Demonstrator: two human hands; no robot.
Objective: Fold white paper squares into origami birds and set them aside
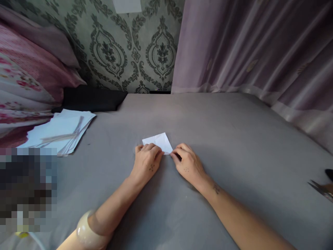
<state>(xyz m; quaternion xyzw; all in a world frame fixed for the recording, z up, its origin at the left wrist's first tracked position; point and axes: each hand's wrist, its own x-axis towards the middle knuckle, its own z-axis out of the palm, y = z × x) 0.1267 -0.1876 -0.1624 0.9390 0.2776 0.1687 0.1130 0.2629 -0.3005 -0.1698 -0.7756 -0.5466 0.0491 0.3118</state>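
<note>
A small piece of white folded paper [160, 140] lies on the grey cloth surface in front of me, with faint creases across it. My left hand [147, 158] rests over its near left edge, fingers bent and thumb close to the paper's lower edge. At the paper's right corner, my right hand [187, 160] pinches the tip between thumb and forefinger. The left fingers cover part of the near edge, so how the paper is folded there is hidden. A pale bangle [90, 232] sits on my left forearm.
White paper sheets with loose strips [62, 130] lie at the left, beside a black cloth [91, 99] and pink floral fabric [31, 76]. Scissors [321, 189] lie at the right edge. Purple curtains [221, 45] hang behind. A pixelated patch hides the lower left.
</note>
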